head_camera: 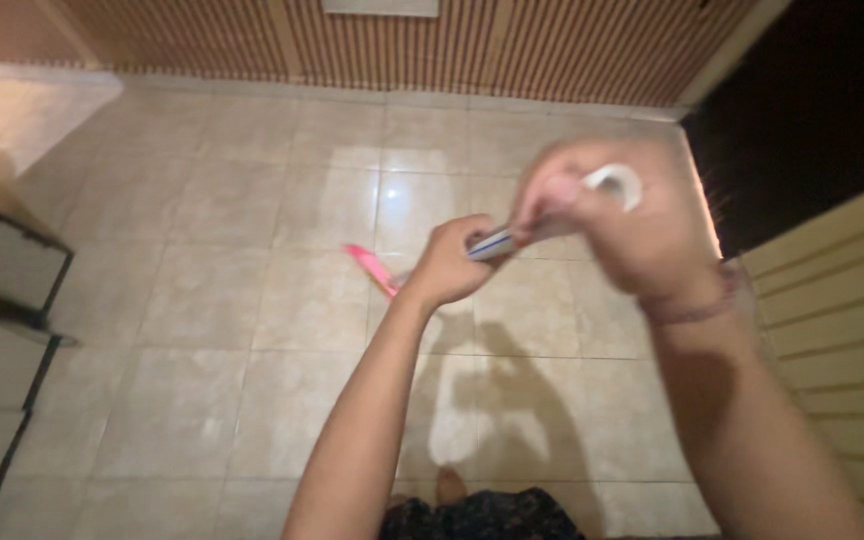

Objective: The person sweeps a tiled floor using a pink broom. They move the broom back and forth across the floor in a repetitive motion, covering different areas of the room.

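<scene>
Both my arms reach out over a tiled floor. My left hand (445,265) is closed around a thin pink stick-like thing (368,265) whose end pokes out to the left below the fist. My right hand (620,225) is blurred by motion and pinches a narrow white and blue object (497,242) that runs between the two hands. A small white curved piece (616,182) sits at my right fingers; I cannot tell what it is. The two hands nearly touch at the middle of the view.
Glossy beige floor tiles (252,300) spread below. A brown slatted wall (512,45) runs along the far side. A black-framed shelf (7,300) stands at the left edge. Pale yellow panelling (842,320) is at the right, beside a dark opening (812,110).
</scene>
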